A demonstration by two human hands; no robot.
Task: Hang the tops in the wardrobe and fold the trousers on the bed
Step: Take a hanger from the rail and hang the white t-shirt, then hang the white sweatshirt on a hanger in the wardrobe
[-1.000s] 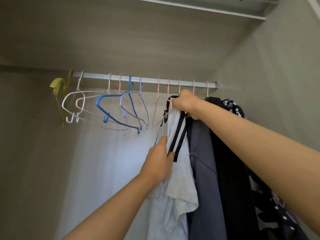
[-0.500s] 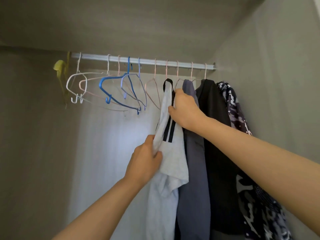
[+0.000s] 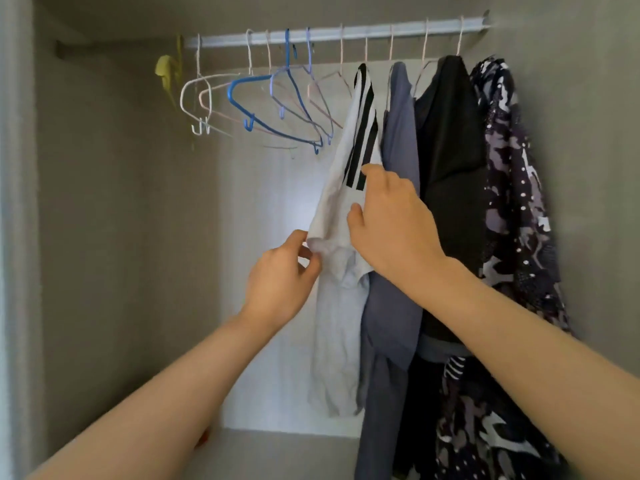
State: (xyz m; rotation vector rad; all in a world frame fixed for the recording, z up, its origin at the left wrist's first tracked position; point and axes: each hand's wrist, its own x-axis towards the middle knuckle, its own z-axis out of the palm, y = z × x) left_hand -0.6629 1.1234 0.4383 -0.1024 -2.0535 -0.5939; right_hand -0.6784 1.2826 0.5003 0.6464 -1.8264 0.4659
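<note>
Head view looks into the wardrobe (image 3: 104, 237), where a rail (image 3: 346, 31) runs across the top and the striped white top (image 3: 337, 341) already hangs from it on a thin hanger. By its drape the top is judged light, soft and limp: it will follow any tug, swing on its hook and crease easily. It is best taken by a hem or seam, or by the shoulder over the hanger, rather than by loose cloth in the middle.

To its right hang a grey-blue top (image 3: 398, 133), touching it, then a black top (image 3: 450, 133) and a patterned top (image 3: 512, 168) near the side wall, so that side is crowded. To its left the rail carries only bare hangers, among them a blue hanger (image 3: 239, 88), and the space beneath them is open for smoothing the sleeve outward.

The person's right hand (image 3: 391, 230) holds the striped sleeve between thumb and curled fingers. The left hand (image 3: 280, 282) pinches the sleeve's lower corner, fingers narrow. Hanger hooks and wire tips nearby could snag the fabric.
</note>
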